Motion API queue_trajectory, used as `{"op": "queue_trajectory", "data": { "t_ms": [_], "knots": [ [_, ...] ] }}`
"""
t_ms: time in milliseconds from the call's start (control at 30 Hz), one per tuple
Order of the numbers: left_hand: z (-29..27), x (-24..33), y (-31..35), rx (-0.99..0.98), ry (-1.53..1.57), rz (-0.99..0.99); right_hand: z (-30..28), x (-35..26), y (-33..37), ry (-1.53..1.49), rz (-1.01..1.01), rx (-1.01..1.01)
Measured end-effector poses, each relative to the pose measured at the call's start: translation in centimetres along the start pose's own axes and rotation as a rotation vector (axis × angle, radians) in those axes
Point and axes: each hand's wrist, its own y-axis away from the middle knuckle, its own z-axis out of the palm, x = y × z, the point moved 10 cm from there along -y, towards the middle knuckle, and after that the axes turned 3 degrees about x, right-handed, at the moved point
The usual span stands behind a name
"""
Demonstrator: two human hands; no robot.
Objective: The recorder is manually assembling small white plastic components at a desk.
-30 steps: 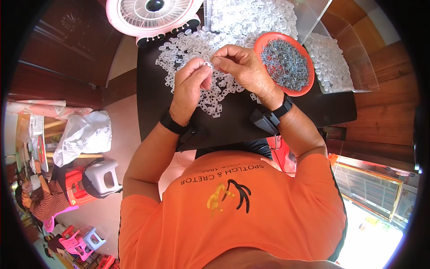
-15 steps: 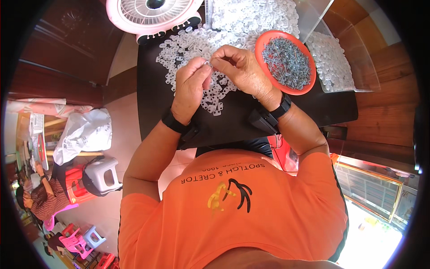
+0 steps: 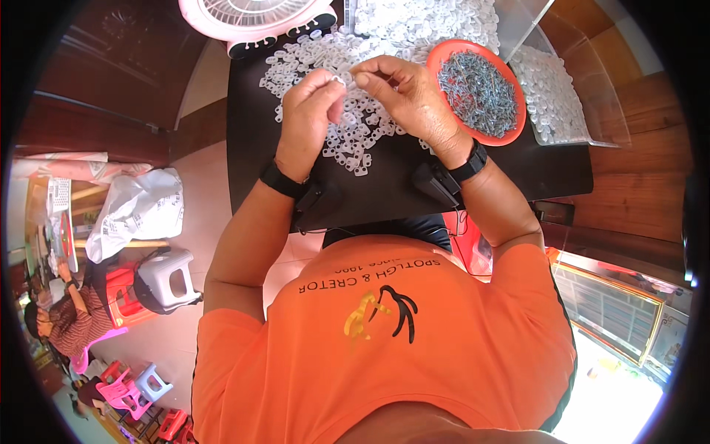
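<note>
My left hand (image 3: 309, 112) and my right hand (image 3: 405, 98) meet fingertip to fingertip above a black table (image 3: 384, 194). Between them is a small white plastic piece (image 3: 339, 80), pinched in my left fingers; my right fingers are closed on something tiny that I cannot make out. Under the hands lies a spread of white plastic pieces (image 3: 347, 126). A round red tray (image 3: 479, 90) filled with small grey metal parts sits just right of my right hand. Both wrists wear black bands.
A pink fan (image 3: 255, 16) stands at the table's far left edge. A clear box (image 3: 568, 103) with more white pieces is at the right. Stools (image 3: 166, 277), a white bag (image 3: 137, 211) and a seated person (image 3: 63, 318) are on the floor to the left.
Both hands have stayed together over the white pieces, with only slight finger movement; the view has shifted a little.
</note>
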Motion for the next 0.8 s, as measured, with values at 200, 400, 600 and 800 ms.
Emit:
{"op": "queue_trajectory", "data": {
  "t_ms": [200,400,600,800],
  "knots": [
    [-2.7,-0.7,-0.9,0.113,0.092,-0.021,1.5,-2.3,0.5,0.341,-0.262,-0.140],
    [-2.6,-0.8,-0.9,0.123,0.106,-0.036,4.2,-2.6,2.0,0.598,-0.426,-0.314],
    [-2.5,-1.4,-0.9,0.102,0.086,-0.052,2.6,-1.3,1.2,0.720,-0.348,-0.250],
    [-2.4,-1.6,-0.8,0.097,0.062,-0.070,2.2,-0.6,0.9,0.728,-0.312,-0.241]
  ]
}}
